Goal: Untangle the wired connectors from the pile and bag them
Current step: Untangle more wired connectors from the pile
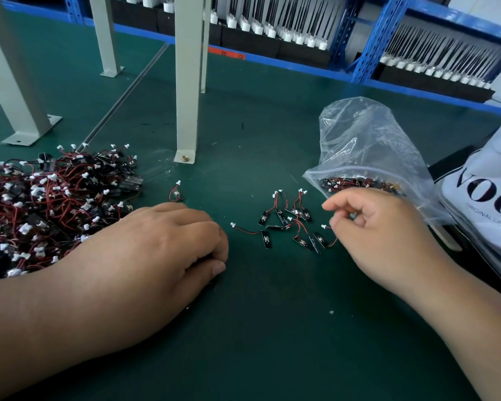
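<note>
The right hand point(388, 227), at the near right, has its fingers curled; thumb and fingertips pinch the thin red wire of a connector point(324, 226), whose white plug sticks out just left of the fingertips. The left hand point(168, 244) lies knuckles up on the green mat point(258, 328), left of centre, with its fingers curled under and the thumb pressed against them. Whether it holds anything cannot be told.

The pile point(41, 209) fills the left side: a dense tangle of red and black wires, white plugs and small black boards, touching the left hand and forearm. A lone connector point(176, 193) lies just right of the pile, a little beyond the left hand. Between the two hands sit the loose connectors point(289, 224), a small scatter with some wires crossing one another.

The bag point(365, 157), clear plastic with a zip strip, stands crumpled just beyond the right hand. Its mouth gapes toward the near left, and more connectors show through the plastic low inside it.

A white carrier point(489, 198) with dark lettering lies at the right edge, beside the bag. Grey posts point(187, 82) stand bolted to the mat, the nearest one beyond the lone connector. Along the far side runs a blue rack point(373, 47) holding rows of black parts with white ends
</note>
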### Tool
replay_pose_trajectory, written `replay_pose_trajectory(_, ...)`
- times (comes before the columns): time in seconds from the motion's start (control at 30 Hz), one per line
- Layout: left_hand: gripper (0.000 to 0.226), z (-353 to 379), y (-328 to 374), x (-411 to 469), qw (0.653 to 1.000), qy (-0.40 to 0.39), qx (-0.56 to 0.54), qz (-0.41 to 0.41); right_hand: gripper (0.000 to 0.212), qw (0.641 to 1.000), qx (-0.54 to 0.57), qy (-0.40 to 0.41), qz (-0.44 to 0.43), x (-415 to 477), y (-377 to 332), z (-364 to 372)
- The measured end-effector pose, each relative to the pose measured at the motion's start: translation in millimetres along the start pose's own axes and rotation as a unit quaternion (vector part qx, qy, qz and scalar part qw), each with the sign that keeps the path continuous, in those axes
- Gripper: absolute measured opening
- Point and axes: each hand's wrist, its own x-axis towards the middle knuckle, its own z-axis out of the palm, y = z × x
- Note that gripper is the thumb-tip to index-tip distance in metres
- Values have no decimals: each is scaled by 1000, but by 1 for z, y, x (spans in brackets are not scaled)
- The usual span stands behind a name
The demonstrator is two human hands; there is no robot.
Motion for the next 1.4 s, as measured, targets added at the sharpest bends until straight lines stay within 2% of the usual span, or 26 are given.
replay_pose_trajectory(0.2,9,1,-1,0,1000,1,-2,3,38,996,-26,-60,-58,-2,-3,-3)
replay_pose_trajectory(0.5,8,2,-2,0,1000,1,-2,5,34,985,-28,-139,-100,-5,-2,5)
replay_pose_trajectory(0.77,8,2,-2,-1,1000,-1,-8,8,30,989,-19,-118,-89,-5,0,9)
replay_pose_trajectory(1.03,8,3,-3,-1,1000,3,-4,10,63,995,39,-70,-61,-3,-1,2)
replay_pose_trajectory(1.23,6,5,-5,0,1000,11,-8,18,63,992,69,-101,-22,-5,-4,1)
replay_pose_trajectory(1.4,5,5,-5,0,1000,12,-13,18,70,982,75,-172,-19,-8,-4,4)
